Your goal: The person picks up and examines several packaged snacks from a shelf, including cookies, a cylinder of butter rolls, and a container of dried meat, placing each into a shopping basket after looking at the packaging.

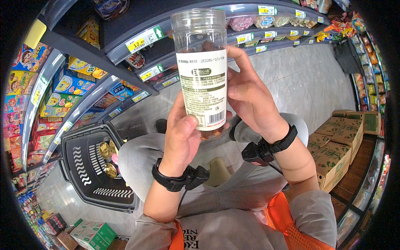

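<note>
— Count, please!
— One jar [202,77], two hands! Watching my feed: the left hand [179,137] pinches the jar low, thumb on the label [202,102]; the right hand [252,93] curves round the other side, some fingers hidden behind.
— What else?
— I've one basket [93,181] on the floor [300,79], left side, three gold lids [110,170] showing inside. The cartons [333,158] at right overlap too much for me to total.
— Edges, room?
— Shelf edges [118,52] curve behind the jar's upper end; beyond the right hand, grey floor stretches toward the cartons.
— And its heading?
— Held up before the lap [237,198], long axis nearly upright in my view, clear top leaning slightly left, label facing my camera!
</note>
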{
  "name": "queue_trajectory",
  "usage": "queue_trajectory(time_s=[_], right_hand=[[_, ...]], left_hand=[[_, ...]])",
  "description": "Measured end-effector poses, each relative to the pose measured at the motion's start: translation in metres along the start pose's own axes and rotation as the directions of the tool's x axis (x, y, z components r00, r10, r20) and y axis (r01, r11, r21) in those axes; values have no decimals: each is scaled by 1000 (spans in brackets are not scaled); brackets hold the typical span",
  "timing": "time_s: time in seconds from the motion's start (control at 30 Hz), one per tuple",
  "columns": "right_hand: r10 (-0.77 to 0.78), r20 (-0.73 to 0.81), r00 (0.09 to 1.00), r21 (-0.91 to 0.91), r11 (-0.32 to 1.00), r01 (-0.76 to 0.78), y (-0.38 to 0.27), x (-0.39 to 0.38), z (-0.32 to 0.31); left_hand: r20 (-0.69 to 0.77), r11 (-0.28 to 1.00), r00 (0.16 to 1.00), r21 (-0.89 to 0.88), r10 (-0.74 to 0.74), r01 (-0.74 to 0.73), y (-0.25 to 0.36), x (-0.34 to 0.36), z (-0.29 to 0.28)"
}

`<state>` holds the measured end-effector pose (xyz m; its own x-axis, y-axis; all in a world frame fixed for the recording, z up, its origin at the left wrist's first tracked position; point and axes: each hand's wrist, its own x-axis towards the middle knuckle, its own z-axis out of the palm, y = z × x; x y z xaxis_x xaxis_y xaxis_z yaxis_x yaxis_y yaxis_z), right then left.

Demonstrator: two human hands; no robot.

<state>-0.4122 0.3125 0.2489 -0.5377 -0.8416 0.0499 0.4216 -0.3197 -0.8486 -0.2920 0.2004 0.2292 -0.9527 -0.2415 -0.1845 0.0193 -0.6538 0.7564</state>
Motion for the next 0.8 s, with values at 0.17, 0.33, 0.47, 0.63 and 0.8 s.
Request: queue_trajectory(time_s=[0.17, 0.33, 0.47, 0.63, 0.8], right_hand=[[-44, -52, 998, 5, 999, 45, 3, 1, 2], [-9, -52, 999, -10, 1000, 8, 2, -1, 0], [-6, -44, 999, -6, 1000, 6, 3, 0, 0], [-39, -7, 999, 16, 999, 39, 1, 0, 0], [76, 14, 997, -20, 997, -75, -5, -3, 2]], left_hand=[[-58, 990, 992, 90, 116, -111, -7, 1, -6], [-54, 987, 989, 87, 137, -132, -11, 2, -10], [-91, 974, 981, 170, 169, -152, -11, 2, -5], [-19, 989, 1000, -151, -5, 2, 0, -1, -2], [183, 981, 983, -191, 0, 36, -3, 5, -16]])
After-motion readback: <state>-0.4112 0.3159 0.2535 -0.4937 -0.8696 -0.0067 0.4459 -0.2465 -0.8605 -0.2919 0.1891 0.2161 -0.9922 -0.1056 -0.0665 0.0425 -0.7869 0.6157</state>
